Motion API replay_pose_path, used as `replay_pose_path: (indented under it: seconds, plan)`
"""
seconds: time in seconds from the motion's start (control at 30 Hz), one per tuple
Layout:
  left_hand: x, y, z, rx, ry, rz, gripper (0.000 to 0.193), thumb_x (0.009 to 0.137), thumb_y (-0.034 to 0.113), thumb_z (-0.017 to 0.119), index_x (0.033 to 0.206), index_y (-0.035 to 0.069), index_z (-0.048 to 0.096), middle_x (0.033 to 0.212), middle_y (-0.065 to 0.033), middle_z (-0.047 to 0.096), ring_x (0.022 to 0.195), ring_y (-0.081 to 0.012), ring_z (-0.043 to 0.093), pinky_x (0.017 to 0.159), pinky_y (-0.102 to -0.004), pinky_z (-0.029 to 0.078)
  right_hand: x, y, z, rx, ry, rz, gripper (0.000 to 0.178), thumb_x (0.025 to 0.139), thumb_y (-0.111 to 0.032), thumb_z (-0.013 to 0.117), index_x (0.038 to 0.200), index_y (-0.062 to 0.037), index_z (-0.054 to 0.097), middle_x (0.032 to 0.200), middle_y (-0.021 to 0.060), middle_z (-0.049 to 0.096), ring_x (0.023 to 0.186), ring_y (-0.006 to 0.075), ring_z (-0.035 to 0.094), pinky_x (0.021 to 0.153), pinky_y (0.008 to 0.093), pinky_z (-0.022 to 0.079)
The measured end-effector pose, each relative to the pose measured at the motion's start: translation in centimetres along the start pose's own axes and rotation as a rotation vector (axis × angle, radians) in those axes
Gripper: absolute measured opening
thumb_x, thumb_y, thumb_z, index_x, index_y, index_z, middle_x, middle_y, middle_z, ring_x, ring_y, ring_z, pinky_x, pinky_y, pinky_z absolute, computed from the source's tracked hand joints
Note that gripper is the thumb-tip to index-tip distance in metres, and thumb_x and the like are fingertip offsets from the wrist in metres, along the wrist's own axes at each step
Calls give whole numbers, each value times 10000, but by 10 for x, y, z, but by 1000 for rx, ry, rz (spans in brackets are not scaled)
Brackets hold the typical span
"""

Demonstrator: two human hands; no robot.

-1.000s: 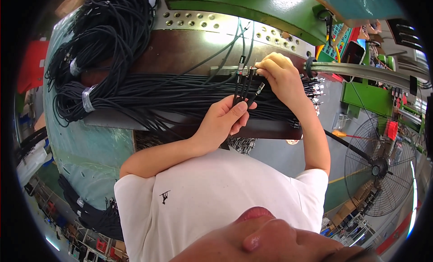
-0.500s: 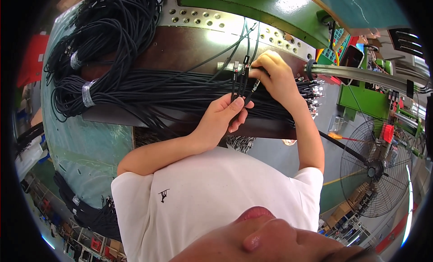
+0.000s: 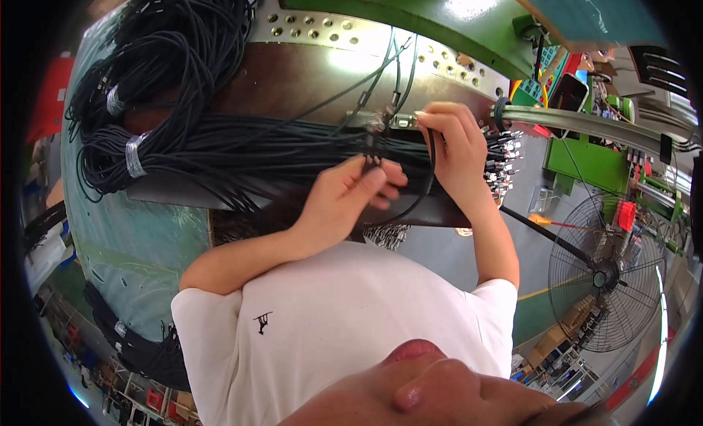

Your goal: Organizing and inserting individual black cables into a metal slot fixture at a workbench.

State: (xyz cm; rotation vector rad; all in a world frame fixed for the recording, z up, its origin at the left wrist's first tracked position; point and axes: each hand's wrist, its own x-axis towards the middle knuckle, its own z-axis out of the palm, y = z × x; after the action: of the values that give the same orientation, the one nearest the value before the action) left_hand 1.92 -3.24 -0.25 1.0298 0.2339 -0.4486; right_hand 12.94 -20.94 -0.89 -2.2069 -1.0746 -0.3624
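- Since a second ago, both my hands have shifted slightly left along the cable bundle (image 3: 242, 144).
- My left hand (image 3: 351, 199) pinches a black connector (image 3: 372, 158), steadying it.
- My right hand (image 3: 455, 151) grips a looped black cable (image 3: 430, 177) over the brown worktop (image 3: 293, 82), keeping it taut.

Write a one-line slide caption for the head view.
Left hand and right hand pinch black cable ends over a bundle of black cables on a brown workbench.

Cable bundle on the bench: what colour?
Black cable bundle, with pale tape wraps; the head view shows it.
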Motion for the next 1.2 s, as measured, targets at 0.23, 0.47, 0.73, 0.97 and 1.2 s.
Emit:
replay_pose_path:
  seconds: [0.23,0.47,0.73,0.97,1.2]
  plan:
    - [3,8,-7,-167,-31,-25,308,1022,271,436,1094,13,589,726,-23,579,581,-64,485,549,-191,406,14,2,14,198,-221,141,212,719,114,639,877,-26,623,857,91,586,769,269,601,650,340,496]
    - [0,3,-3,-110,-64,-104,316,1021,293,437,1081,24,593,681,7,547,553,-30,415,508,-175,339,15,-8,-5,4,-70,9,302,701,76,672,971,-51,630,900,93,588,784,274,587,654,359,495]
    - [19,14,-6,-380,-143,-225,317,1010,303,444,1064,14,562,736,-63,615,576,-105,540,555,-228,451,22,-18,-20,-279,-104,-358,259,699,-121,647,951,-61,634,884,32,590,760,197,588,684,335,460]
    - [24,24,-8,148,-113,-79,312,1003,296,458,884,32,572,664,-47,601,562,-126,569,530,-282,474,6,-18,-12,-388,-34,-381,228,704,-151,659,921,-83,637,882,18,595,765,178,581,684,323,452]
    - [30,36,-21,-291,-284,-345,293,1000,260,422,884,19,542,622,-97,602,484,-154,533,472,-276,444,10,-28,-15,-374,-46,-311,128,764,-166,657,864,-114,598,838,-6,566,772,141,572,711,306,425]
